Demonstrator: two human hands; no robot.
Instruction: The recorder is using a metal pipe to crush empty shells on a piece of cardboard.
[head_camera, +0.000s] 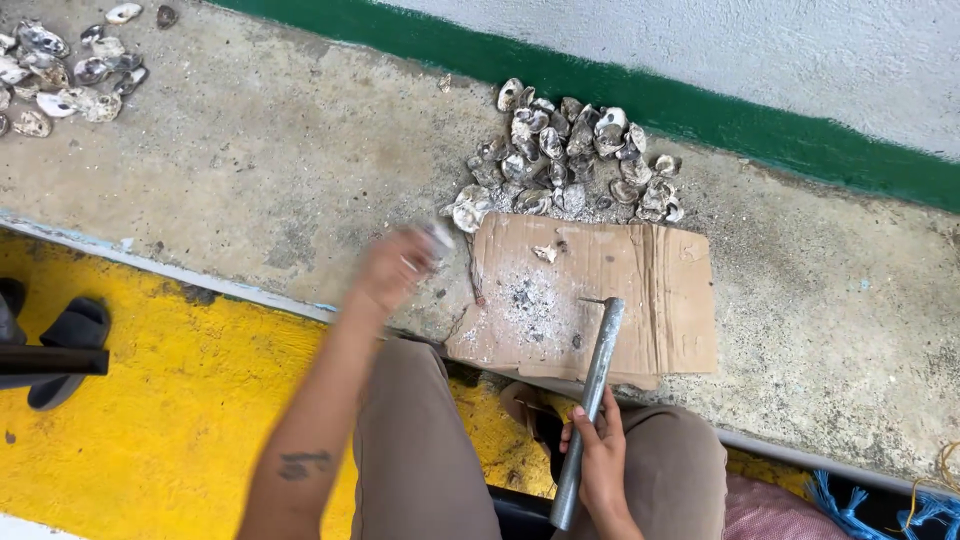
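Two hands apart — left hand (392, 268) grips a shell (437, 238), right hand (600, 455) a metal rod (590, 395) — over cardboard (665, 300).

I saw bare concrete floor (280, 170) open left of the cardboard sheet (660, 300). The oyster shell pile (570, 160) blocked its far edge against the wall (750, 60), and the metal pipe (590, 390) crossed its near edge.

Green painted band (640, 95) along foot of grey-white wall (800, 50). Second scatter of shells (60, 70) far left on bare concrete ledge (250, 160). Yellow floor (150, 420) below ledge. Dark sandal (65, 345) at left edge. Blue rope fringe (850, 500) bottom right.
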